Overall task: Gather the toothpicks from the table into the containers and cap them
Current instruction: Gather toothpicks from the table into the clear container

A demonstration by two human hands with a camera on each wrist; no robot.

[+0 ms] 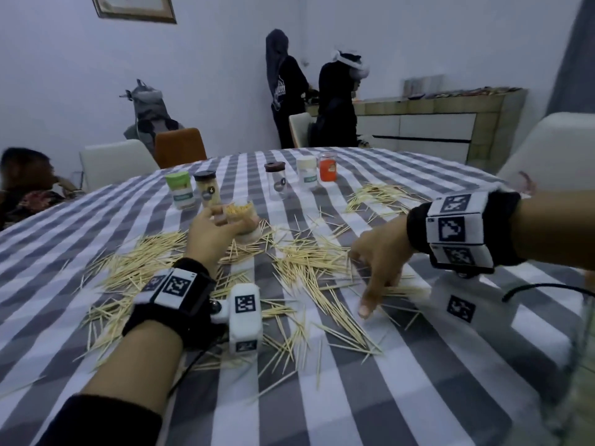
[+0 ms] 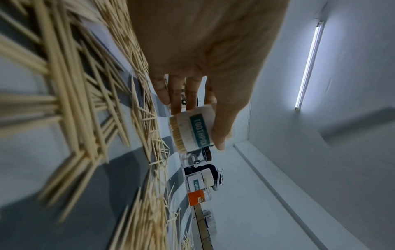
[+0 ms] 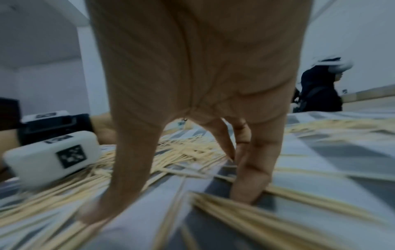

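The toothpicks (image 1: 309, 262) lie loose all over the bench (image 1: 434, 365), thickest in heaps under and between my hands, with another drift far right. They are feather-light, thin, stiff and pointed; I judge one alone will roll and slip from a pinch, so they are best raked parallel into a bundle and taken across the middle, lightly, since they would snap or prick if squeezed.

My right hand (image 1: 376, 255) reaches down with fingers (image 3: 250, 186) spread and fairly straight, tips pressing on the sticks, nothing gripped as far as the blur lets me tell.

My left hand (image 1: 211, 233) wraps an open jar (image 2: 192, 130), already packed with sticks, labelled TOOTHPICK and tipped toward me just above the bench. It is smooth plastic, light, and I hold it round the body.

Beyond stand five more jars (image 1: 277, 185), capped, in a loose row.

The cloth (image 1: 402, 397) is grey-and-white check, soft, so sticks snag a little rather than slide. Around the bench are chairs (image 1: 116, 162), pale walls, a sideboard (image 1: 434, 123), and two people (image 1: 312, 91) standing at it.
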